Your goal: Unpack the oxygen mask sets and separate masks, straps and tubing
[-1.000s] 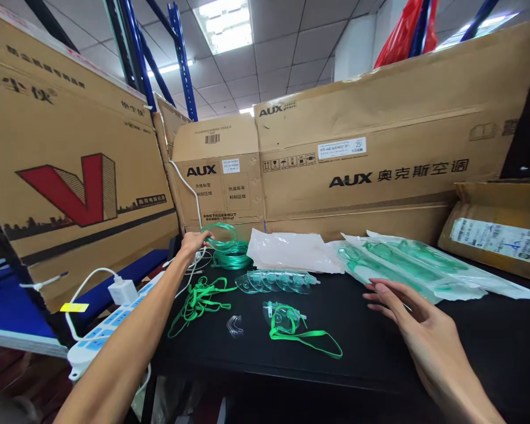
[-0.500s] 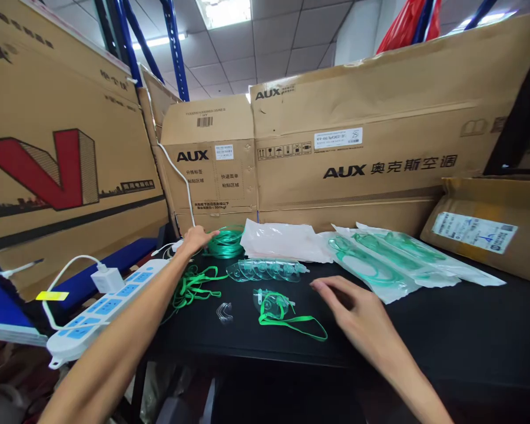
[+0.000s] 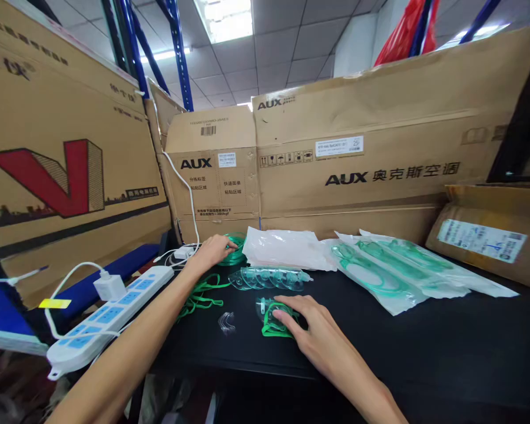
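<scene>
My left hand (image 3: 214, 250) reaches to the back, its fingers bent and closed over the edge of a coil of green tubing (image 3: 235, 254). My right hand (image 3: 311, 324) is at a clear green oxygen mask (image 3: 267, 306) with a green elastic strap (image 3: 274, 334). Its thumb and fingers are apart over the mask's right side and hide part of it. Behind that mask lies a nested row of clear masks (image 3: 269, 278). A heap of loose green straps (image 3: 203, 299) rests beside my left forearm. Small clear bent strips (image 3: 227, 323) lie left of the strapped mask.
A white plastic bag (image 3: 287, 246) and several packed mask sets (image 3: 380, 271) lie at the back of the black table (image 3: 424, 347). A white power strip (image 3: 110, 318) with a plugged-in charger is at left. Cardboard boxes (image 3: 366, 159) wall the back; a taped box (image 3: 481, 235) stands right.
My right hand has moved left onto the strapped mask, and the strap's long loop no longer shows at the right. My left hand has moved slightly right onto the coil. The view has tilted up slightly.
</scene>
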`<state>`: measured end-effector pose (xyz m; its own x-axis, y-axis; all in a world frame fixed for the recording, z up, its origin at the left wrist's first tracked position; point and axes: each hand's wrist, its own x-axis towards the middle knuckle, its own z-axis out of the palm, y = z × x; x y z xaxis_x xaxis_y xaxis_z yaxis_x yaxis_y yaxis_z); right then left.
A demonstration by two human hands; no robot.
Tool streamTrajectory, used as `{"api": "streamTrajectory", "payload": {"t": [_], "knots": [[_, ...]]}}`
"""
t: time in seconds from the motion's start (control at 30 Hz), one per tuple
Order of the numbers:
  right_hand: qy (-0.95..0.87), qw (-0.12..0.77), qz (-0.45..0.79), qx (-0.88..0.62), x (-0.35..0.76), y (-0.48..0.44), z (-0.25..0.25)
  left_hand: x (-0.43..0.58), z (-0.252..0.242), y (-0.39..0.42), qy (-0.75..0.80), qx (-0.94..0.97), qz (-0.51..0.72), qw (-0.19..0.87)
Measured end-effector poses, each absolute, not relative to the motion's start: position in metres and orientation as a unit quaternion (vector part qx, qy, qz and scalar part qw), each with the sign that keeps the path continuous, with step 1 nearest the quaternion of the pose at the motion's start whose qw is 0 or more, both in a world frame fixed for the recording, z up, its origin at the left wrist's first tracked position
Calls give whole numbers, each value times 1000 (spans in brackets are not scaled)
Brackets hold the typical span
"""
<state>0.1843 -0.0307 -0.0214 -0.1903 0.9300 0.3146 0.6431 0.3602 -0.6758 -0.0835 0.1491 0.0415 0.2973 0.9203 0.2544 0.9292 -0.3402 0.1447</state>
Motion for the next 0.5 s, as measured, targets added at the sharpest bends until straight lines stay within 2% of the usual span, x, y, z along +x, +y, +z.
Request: {"api": "streamTrajectory", "payload": {"t": [0.5], "knots": [[-715, 425, 218, -511, 188, -27, -26, -77, 41, 148, -612, -778, -145, 17]]}}
